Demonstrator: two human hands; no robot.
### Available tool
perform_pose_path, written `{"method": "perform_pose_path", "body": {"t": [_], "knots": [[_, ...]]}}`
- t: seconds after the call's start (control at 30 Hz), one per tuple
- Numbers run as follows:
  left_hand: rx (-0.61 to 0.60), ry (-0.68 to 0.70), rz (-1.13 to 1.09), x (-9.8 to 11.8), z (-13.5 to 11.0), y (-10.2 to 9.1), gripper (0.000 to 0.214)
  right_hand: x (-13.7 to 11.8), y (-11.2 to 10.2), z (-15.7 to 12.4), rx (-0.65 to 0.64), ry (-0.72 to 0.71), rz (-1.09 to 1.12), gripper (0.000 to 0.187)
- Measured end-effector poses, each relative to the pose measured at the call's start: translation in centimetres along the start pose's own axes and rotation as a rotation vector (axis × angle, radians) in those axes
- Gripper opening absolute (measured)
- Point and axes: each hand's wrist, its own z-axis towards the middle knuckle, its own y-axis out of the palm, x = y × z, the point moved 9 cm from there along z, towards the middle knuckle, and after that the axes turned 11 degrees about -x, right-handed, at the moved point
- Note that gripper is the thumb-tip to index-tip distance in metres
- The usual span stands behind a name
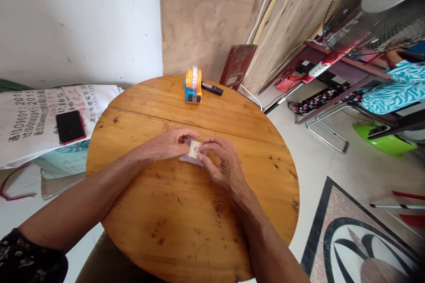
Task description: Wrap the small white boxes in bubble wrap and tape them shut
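White packet (pixel 195 152) between both hands (pixel 226 166) sits well inside table edge (pixel 296 185).

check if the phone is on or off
Looks off: the phone shows a plain black face, with nothing visibly lit on it

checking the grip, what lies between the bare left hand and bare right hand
A small, blocky white packet lies between left hand and right hand, in the head view.

Table (pixel 186 225) — smooth, glossy wood.
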Motion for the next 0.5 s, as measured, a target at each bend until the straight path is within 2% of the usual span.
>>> {"method": "perform_pose_path", "body": {"t": [0.17, 0.33, 0.5], "knots": [[-0.011, 0.022, -0.014, -0.05, 0.11, 0.06, 0.053, -0.34, 0.03, 0.23, 0.049, -0.019, -0.009, 0.008], [0.007, 0.022, 0.062, -0.15, 0.11, -0.07, 0.054, 0.23, 0.06, 0.29, 0.084, 0.032, -0.017, 0.012], [0.102, 0.045, 0.222, 0.18, -0.19, -0.69, 0.058, 0.45, -0.06, 0.35, 0.115, 0.058, 0.005, 0.014]]}}
